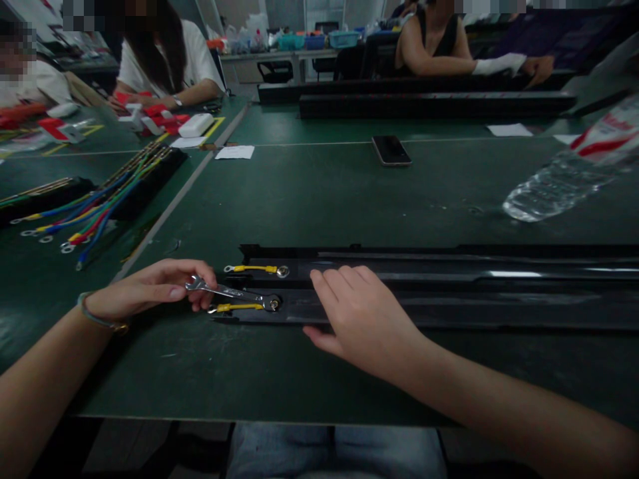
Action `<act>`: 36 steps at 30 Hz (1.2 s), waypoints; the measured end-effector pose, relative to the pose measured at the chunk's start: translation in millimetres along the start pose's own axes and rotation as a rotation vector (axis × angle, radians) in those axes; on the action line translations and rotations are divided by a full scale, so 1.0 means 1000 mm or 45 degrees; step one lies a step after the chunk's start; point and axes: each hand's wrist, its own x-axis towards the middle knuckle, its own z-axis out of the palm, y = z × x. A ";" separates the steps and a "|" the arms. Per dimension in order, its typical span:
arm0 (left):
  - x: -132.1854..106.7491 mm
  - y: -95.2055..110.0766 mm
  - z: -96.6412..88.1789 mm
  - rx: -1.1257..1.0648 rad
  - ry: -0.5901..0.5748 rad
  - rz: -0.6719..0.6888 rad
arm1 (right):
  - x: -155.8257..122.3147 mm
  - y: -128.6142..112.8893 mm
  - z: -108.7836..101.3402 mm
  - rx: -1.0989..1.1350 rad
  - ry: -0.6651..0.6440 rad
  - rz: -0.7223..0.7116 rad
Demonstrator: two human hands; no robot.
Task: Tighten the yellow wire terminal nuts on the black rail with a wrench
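My left hand (160, 287) pinches the open-jaw end of a silver combination wrench (232, 292). The wrench's ring end sits around a fastener in the nearer long black channel (464, 309). Beside the wrench lies a short yellow cable (239, 307) with a ring terminal at its outer end. My right hand (362, 319) is closed over the same channel, fingers on its far side and thumb at its near edge. Just behind runs a second black channel (429, 267), where another yellow cable (254, 269) is fastened under a round bolt head.
Bundles of coloured cables (120, 186) with ring terminals lie at left. A phone (392, 151) and a water bottle (559, 176) rest on the green table (319, 206). Across it are more black channels (434, 106), red and white parts (150, 120), and several people.
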 end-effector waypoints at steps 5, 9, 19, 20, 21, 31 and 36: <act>-0.003 -0.005 -0.004 0.016 -0.016 -0.012 | 0.000 0.000 0.000 -0.005 0.006 0.004; -0.005 -0.007 -0.006 -0.012 -0.075 0.034 | 0.000 0.000 0.001 0.000 0.009 0.000; -0.004 -0.001 -0.004 0.007 -0.191 0.090 | 0.000 -0.001 -0.001 -0.002 0.001 0.001; -0.004 -0.001 -0.004 0.010 -0.198 0.083 | 0.000 -0.001 -0.001 0.000 -0.001 0.004; -0.004 -0.001 -0.004 0.015 -0.203 0.079 | 0.000 -0.001 -0.001 0.002 -0.006 0.006; -0.005 -0.002 -0.005 -0.002 -0.193 0.094 | 0.001 -0.001 0.000 0.004 -0.006 0.009; -0.006 -0.007 -0.007 -0.107 -0.109 0.047 | 0.001 -0.001 -0.001 0.002 -0.017 0.008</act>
